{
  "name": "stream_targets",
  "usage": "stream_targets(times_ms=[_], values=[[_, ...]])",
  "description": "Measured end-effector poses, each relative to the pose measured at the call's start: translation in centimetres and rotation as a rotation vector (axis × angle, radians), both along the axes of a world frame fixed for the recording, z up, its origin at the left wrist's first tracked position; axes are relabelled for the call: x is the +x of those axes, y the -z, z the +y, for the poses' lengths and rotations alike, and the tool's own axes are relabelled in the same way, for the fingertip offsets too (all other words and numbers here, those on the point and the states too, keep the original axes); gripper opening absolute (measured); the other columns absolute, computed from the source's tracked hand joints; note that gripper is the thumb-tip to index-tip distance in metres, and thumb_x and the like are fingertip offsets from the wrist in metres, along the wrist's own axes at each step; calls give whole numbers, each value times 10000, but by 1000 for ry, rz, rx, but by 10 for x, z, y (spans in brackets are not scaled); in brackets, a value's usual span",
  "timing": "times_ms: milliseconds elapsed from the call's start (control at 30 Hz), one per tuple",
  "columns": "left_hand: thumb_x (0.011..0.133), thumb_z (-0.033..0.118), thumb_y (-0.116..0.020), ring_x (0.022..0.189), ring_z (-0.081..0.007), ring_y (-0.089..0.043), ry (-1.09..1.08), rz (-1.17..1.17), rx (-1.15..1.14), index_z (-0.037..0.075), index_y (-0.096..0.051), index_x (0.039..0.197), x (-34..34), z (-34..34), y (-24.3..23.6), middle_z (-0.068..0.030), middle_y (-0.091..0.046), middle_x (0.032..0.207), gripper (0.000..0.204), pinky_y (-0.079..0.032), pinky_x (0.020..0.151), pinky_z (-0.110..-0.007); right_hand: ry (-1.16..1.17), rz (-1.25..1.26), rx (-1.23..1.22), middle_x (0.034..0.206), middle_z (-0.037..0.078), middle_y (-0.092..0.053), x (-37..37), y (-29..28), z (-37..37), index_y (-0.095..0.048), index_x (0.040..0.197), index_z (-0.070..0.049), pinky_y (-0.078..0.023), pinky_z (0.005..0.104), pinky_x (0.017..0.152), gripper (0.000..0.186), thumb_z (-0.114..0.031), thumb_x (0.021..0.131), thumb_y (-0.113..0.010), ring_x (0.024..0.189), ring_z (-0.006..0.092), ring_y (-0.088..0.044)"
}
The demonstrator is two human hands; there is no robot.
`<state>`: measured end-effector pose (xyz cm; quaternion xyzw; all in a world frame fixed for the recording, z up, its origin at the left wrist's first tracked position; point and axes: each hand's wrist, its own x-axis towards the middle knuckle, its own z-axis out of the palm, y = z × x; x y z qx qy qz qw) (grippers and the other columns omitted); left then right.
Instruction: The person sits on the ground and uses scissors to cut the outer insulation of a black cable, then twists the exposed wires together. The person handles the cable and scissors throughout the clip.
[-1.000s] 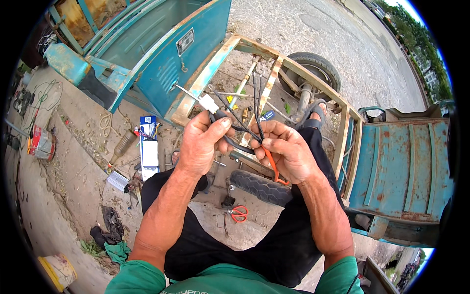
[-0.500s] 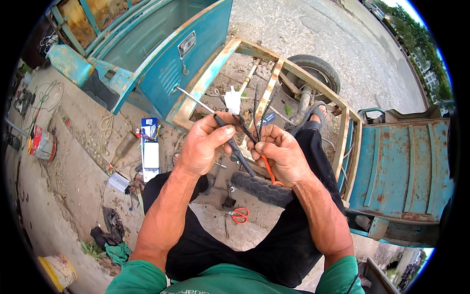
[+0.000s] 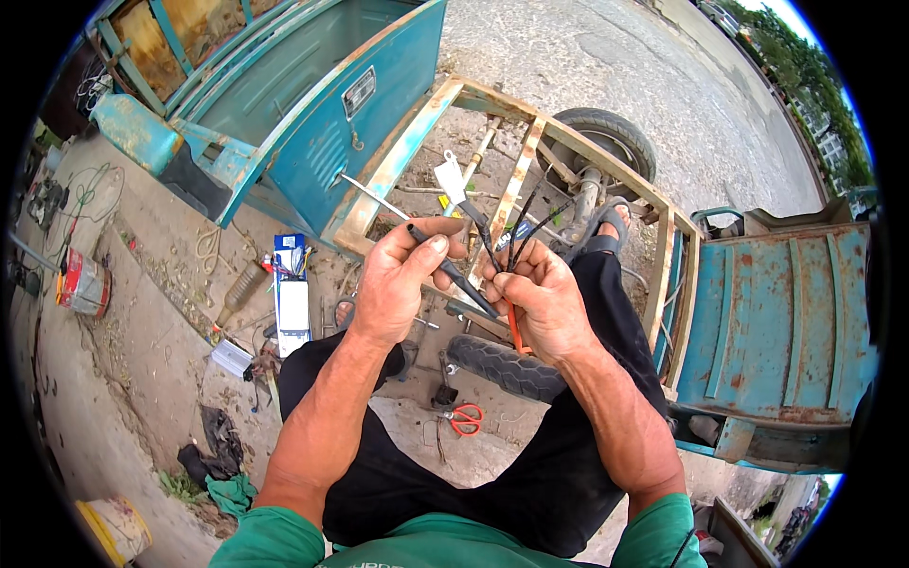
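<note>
Stuff I'd watch for here: the black wires [image 3: 514, 241] are up in the air between the two hands, over the rusty frame [image 3: 526, 156] and away from the ground. The right hand [image 3: 547, 293] has its fingers pinched tight on them, with loose ends fanning out above. Small grip, so if it slackens, the strands could splay or slip out. An orange piece [image 3: 515, 329] pokes out under that hand; can't tell if it's a tool handle, but it could crowd the pinch.

Left hand [image 3: 393, 284] has its fingers curled round a black tube [image 3: 466, 286], thumb pressed on top, no gap that I can see. That tube looks smooth, so it might twist or slide if it's only held near one end. The white piece [image 3: 450, 177] sticks up on a black lead; tug that sideways and the joint could get strained, or it might snag on the frame. Drop anything and it could land by the tyre [image 3: 502, 367], in the dirt.
</note>
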<state>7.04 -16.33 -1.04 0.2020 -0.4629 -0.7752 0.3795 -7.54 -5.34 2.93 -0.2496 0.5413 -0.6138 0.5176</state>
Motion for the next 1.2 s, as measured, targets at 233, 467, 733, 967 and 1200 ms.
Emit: stream_targets(times_ms=[233, 467, 733, 967, 1200], values=[[926, 203, -649, 581, -61, -535, -57, -121, -91, 2, -610, 1025, -4, 8, -11, 15, -572, 718, 227, -451, 486, -215, 40, 328, 6, 890, 56, -632, 15, 7, 1, -525, 981, 4, -482, 220, 645, 175, 31, 829, -607, 771, 52, -569], [927, 145, -623, 491, -56, -458, -94, -30, 44, 23, -592, 961, -6, 3, -2, 17, -511, 618, 131, -435, 471, -238, 21, 309, 15, 920, 50, -643, 21, 10, 3, -548, 1021, 5, -511, 235, 693, 203, 17, 833, -626, 810, 73, -597], [864, -3, -654, 564, -119, -577, -90, -95, -548, 2, -627, 1032, 10, 41, -9, -45, -622, 690, 170, -458, 526, -267, 140, -308, -158, 999, 73, -640, -14, 6, 1, -564, 1136, 1, -530, 295, 798, 250, -25, 893, -620, 891, 156, -627], [680, -10, -746, 543, -246, -554, 0, -90, -1145, 21, -659, 1009, -2, 58, -3, -68, -571, 658, 342, -418, 504, -360, -5, 17, 50, 931, 24, -620, -6, -3, 10, -529, 1289, 12, -509, 241, 683, 332, -104, 978, -530, 787, 105, -600], [834, 98, -752, 638, -68, -572, 132, -253, -389, 11, -657, 1065, 15, 34, 5, -25, -668, 790, 265, -460, 554, -238, -49, 302, 39, 696, -26, -460, -11, -12, 11, -514, 1298, 74, -334, 231, 519, 397, -153, 988, -413, 599, 53, -403]])
